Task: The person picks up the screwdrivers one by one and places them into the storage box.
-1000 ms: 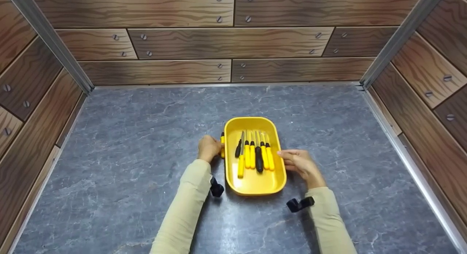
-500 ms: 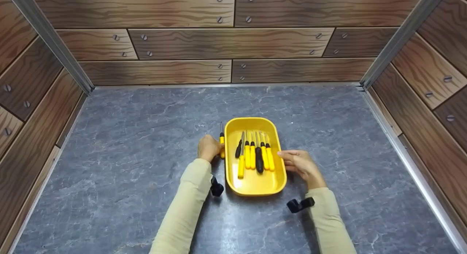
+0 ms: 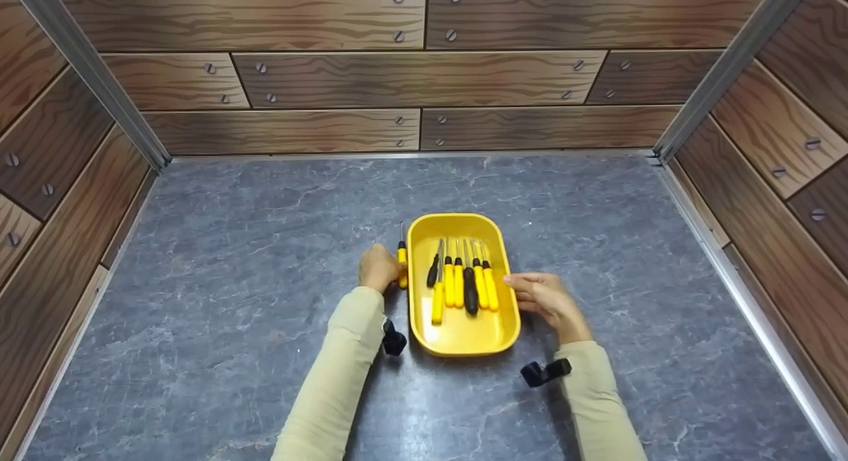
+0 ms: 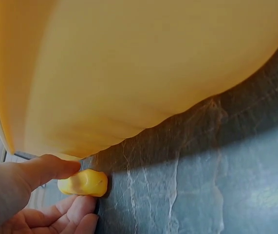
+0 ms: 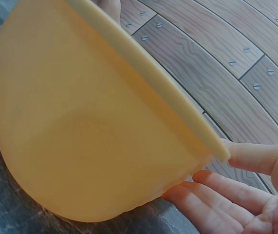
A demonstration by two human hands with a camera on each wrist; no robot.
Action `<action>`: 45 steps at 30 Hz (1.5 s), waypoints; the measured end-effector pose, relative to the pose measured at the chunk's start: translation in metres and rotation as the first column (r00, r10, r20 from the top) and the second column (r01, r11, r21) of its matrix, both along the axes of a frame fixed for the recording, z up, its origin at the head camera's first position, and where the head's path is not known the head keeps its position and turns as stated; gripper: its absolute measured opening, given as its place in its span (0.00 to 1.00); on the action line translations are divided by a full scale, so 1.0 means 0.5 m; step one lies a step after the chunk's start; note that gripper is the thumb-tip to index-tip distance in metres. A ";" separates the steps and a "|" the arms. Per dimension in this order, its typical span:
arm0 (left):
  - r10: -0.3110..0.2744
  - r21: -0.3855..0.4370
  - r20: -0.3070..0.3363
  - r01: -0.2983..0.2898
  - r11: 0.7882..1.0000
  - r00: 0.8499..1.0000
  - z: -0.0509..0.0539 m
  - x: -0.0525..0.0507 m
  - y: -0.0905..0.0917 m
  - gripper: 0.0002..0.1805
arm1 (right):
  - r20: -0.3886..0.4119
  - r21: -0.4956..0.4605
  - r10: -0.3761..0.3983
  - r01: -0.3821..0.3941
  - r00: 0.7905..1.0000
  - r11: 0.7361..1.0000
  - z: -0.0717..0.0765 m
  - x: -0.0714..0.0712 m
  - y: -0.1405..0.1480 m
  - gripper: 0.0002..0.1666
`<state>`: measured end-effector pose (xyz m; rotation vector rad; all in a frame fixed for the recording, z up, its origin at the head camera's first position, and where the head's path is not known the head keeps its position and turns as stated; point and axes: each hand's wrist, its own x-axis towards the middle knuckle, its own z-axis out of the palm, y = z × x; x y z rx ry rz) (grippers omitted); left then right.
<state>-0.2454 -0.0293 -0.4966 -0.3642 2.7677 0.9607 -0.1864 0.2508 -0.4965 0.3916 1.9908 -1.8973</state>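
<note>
In the head view, a yellow plastic tray (image 3: 464, 335) holds several screwdrivers (image 3: 470, 290) with yellow or black handles, shafts pointing away from me. My left hand (image 3: 379, 267) is just left of it, pinching another yellow-handled screwdriver (image 3: 402, 256). In the left wrist view, thumb and fingers meet around the handle end (image 4: 87, 183), beside the tray's outer wall. My right hand (image 3: 546, 299) holds the tray's right edge. In the right wrist view its thumb (image 5: 250, 156) lies at the rim and its fingers (image 5: 226, 200) touch the outer wall below.
A grey marbled tabletop (image 3: 252, 249) lies under everything. Wood-patterned walls (image 3: 424, 80) stand at the back and both sides, with metal strips (image 3: 748, 315) along the edges. A black strap mount sits on each wrist, such as the right one (image 3: 544, 371).
The screwdriver in my left hand has shifted slightly left, away from the tray's wall, and more of it shows. The tray and my right hand have stayed in place.
</note>
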 end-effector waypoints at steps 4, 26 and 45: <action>-0.003 -0.018 0.017 0.003 1.000 1.000 0.003 -0.002 0.000 0.16 | 0.004 0.000 -0.002 0.002 1.000 1.000 0.001 0.000 0.000 0.33; -0.056 0.132 0.024 0.052 0.990 0.998 -0.007 -0.011 -0.028 0.13 | 0.023 0.003 -0.015 0.015 1.000 1.000 0.000 -0.003 -0.001 0.33; -0.140 0.616 0.199 -0.013 0.788 0.970 -0.169 -0.113 -0.068 0.08 | 0.015 -0.005 -0.016 0.016 1.000 1.000 -0.002 -0.002 -0.001 0.33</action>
